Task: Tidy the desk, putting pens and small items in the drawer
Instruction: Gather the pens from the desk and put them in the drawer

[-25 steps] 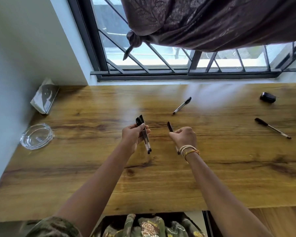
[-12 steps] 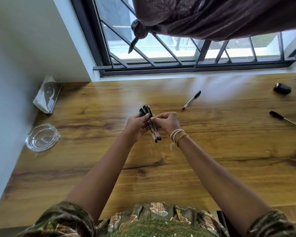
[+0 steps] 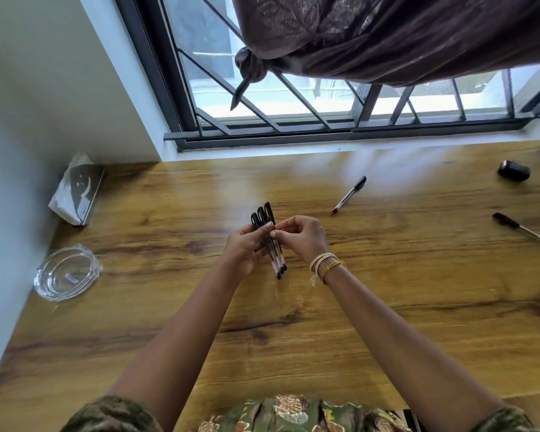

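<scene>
A bundle of three black-capped clear pens (image 3: 270, 238) stands caps-up above the middle of the wooden desk (image 3: 387, 291). My left hand (image 3: 243, 247) grips the bundle from the left. My right hand (image 3: 303, 235) pinches it from the right, fingertips meeting the left thumb. Another black-capped pen (image 3: 349, 193) lies loose on the desk further back and to the right. A third pen (image 3: 524, 229) lies at the right edge. A small black object (image 3: 513, 171) sits at the far right near the window. No drawer is in view.
A glass ashtray (image 3: 66, 272) rests at the desk's left side, with a tissue pack (image 3: 75, 191) behind it against the wall. A barred window (image 3: 325, 120) and a knotted dark curtain (image 3: 387, 35) run along the back.
A second ago each hand held pens separately. My right hand brought its pen over to the left hand's pens, and both hands now hold one bundle. The camera moved closer.
</scene>
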A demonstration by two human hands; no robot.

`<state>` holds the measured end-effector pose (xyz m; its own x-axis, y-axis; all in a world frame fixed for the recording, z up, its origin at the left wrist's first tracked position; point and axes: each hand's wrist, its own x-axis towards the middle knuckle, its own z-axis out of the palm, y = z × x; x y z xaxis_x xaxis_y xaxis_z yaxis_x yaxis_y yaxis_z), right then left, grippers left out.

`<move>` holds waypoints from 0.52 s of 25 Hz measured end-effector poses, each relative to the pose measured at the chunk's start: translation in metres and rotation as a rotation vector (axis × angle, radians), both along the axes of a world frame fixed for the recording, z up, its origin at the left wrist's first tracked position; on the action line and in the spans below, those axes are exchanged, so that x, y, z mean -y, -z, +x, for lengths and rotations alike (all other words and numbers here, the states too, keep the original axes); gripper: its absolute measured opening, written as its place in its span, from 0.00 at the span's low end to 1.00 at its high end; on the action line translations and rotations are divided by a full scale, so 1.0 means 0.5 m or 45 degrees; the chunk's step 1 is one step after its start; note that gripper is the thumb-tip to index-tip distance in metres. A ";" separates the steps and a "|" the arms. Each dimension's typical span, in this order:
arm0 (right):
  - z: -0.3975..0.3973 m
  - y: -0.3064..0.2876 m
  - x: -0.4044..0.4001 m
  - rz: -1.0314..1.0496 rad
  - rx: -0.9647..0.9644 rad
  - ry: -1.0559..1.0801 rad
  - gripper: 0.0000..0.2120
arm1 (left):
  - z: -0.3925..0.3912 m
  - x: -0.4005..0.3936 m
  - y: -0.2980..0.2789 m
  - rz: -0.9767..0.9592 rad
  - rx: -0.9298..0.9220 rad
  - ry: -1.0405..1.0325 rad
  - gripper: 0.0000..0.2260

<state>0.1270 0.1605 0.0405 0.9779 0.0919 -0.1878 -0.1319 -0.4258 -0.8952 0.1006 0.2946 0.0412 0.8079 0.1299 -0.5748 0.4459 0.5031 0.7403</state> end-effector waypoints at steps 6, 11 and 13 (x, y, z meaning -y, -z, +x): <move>0.074 -0.010 0.068 -0.358 0.214 0.180 0.11 | 0.018 0.006 0.006 -0.025 -0.024 -0.113 0.01; 0.161 0.004 0.152 -0.636 0.219 0.506 0.19 | 0.036 0.008 0.022 -0.006 -0.013 -0.163 0.02; 0.175 0.007 0.167 -0.693 0.165 0.491 0.25 | 0.040 0.012 0.026 0.000 -0.003 -0.156 0.01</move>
<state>0.2143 0.0772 0.0371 0.9395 -0.3424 0.0120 -0.2710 -0.7641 -0.5854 0.1205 0.2887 0.0284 0.7847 0.2278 -0.5765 0.3824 0.5540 0.7395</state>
